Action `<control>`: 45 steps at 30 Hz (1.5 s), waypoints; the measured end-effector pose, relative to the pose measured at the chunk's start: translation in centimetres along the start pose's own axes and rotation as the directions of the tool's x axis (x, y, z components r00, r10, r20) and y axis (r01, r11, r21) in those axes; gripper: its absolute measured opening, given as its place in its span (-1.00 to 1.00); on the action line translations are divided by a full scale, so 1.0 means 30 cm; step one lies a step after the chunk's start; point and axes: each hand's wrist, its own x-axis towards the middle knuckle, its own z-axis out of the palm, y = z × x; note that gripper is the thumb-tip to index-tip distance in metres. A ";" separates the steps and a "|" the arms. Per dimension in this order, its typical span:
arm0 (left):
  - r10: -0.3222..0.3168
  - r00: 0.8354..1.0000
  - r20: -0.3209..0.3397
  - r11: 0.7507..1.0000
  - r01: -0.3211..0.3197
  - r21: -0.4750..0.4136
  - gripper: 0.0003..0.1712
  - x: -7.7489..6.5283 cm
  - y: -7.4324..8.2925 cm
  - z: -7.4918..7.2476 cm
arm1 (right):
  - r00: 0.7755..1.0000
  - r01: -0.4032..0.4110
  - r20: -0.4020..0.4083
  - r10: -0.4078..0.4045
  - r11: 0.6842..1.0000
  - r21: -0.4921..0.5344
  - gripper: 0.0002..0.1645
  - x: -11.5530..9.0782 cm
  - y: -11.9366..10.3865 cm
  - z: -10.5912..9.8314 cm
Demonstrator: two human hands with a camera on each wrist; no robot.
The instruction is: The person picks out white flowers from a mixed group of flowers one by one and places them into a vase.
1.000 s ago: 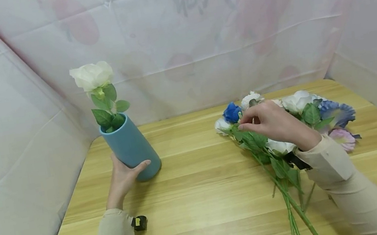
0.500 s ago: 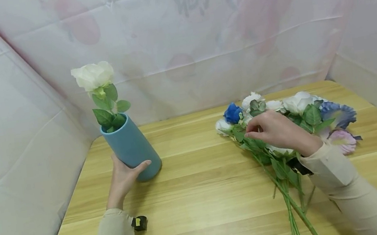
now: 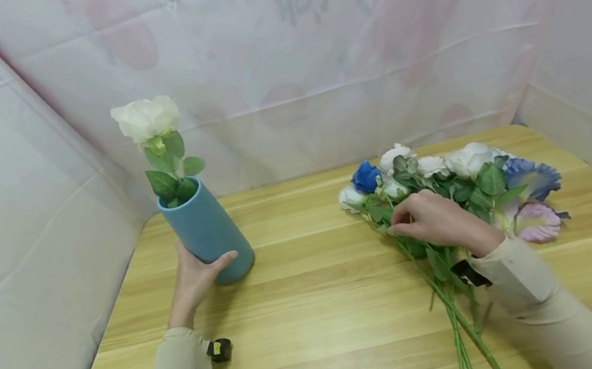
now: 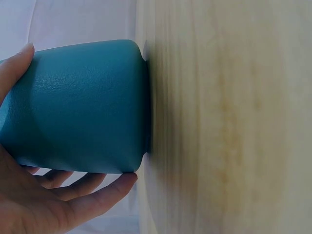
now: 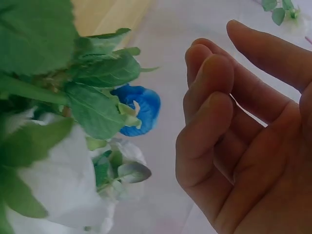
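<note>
On the left a blue vase (image 3: pixel 205 233) stands on the table, one white rose (image 3: pixel 147 120) with green leaves rising from its mouth. My left hand (image 3: pixel 195 279) holds the vase low down, thumb on one side and fingers round the other, as the left wrist view of the vase (image 4: pixel 83 107) also shows. Above the pile of flowers hovers my right hand (image 3: pixel 439 220); its fingers are loosely curled and the thumb is apart, with nothing between them. In the right wrist view a blue flower (image 5: pixel 141 109) and green leaves (image 5: pixel 100 109) lie beside that hand, apart from it.
The pile on the right holds several white flowers (image 3: pixel 467 160), a blue rose (image 3: pixel 366 176), a purple-blue flower (image 3: pixel 533 176) and a pink one (image 3: pixel 537 222). Green stems (image 3: pixel 470 331) point to the table's front. White cloth walls (image 3: pixel 279 72) stand behind and at both sides.
My right hand has moved down and slightly right over the flower pile, uncovering more of the white blooms and leaves behind it. The left hand and the vase have stayed in place.
</note>
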 end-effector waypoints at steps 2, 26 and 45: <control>0.003 1.000 -0.001 1.000 -0.003 -0.002 0.34 0.001 0.000 0.000 | 1.000 -0.004 0.000 0.004 1.000 0.009 -0.87 -0.003 0.004 0.006; 0.012 1.000 -0.004 1.000 -0.012 -0.003 0.34 0.002 0.000 -0.006 | 0.999 -0.033 0.005 0.033 0.998 -0.058 -0.77 -0.026 0.023 0.052; 0.017 1.000 0.000 1.000 -0.017 -0.006 0.34 0.001 -0.003 0.001 | 0.994 -0.059 0.085 0.062 0.998 -0.038 -0.66 -0.023 0.040 0.060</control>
